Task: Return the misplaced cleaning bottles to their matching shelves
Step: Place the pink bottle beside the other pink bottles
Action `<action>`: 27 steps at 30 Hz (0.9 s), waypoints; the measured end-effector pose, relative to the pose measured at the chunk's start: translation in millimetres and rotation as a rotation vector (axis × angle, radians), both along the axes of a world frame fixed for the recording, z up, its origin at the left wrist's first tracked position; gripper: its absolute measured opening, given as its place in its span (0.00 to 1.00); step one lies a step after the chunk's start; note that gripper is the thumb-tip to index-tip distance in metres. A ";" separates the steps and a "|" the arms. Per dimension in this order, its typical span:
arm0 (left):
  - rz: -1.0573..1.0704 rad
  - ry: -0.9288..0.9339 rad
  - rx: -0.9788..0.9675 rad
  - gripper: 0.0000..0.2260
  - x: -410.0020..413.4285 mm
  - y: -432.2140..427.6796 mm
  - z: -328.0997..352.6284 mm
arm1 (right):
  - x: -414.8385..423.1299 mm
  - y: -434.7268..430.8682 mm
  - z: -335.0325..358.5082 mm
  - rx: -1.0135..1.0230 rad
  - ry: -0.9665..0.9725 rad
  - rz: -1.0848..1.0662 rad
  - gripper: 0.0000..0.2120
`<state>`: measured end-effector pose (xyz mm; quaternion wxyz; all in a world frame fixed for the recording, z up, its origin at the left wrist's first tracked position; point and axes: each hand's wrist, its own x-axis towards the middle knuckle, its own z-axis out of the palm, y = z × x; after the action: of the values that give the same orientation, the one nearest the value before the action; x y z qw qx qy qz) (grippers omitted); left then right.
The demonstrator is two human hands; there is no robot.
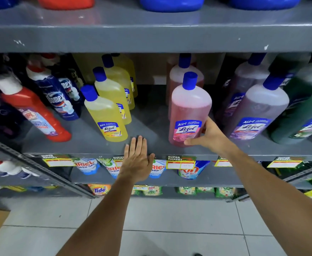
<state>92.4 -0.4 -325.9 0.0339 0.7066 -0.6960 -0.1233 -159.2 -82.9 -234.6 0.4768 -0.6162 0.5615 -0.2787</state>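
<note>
A pink Lizol bottle [189,109] with a blue cap stands upright at the front of the grey middle shelf [147,124]. My right hand [209,136] wraps its lower right side, thumb under the label. More pink bottles [183,74] stand behind it. To the left is a row of yellow Lizol bottles [106,111]. My left hand [137,157] lies flat and empty on the shelf's front edge, in the gap between the yellow and pink rows.
Purple Lizol bottles [260,109] and green ones [302,115] stand to the right. Red and dark blue toilet-cleaner bottles [35,109] lean at the left. An upper shelf [151,34] overhangs. Detergent pouches [88,167] fill lower shelves, above a tiled floor [170,228].
</note>
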 end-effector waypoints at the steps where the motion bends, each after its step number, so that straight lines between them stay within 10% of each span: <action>1: 0.000 -0.002 -0.001 0.34 0.0 0.3 -0.1 | 1.9 1.3 -1.6 -0.011 0.012 -0.011 0.40; 27: 0.011 0.038 -0.030 0.31 0.1 1.7 1.8 | -3.8 29.2 -11.2 0.019 0.157 -0.085 0.29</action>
<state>92.6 1.3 -324.2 0.0581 0.7072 -0.6932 -0.1260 -163.0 -53.7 -245.8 0.4250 -0.6070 0.6256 -0.2441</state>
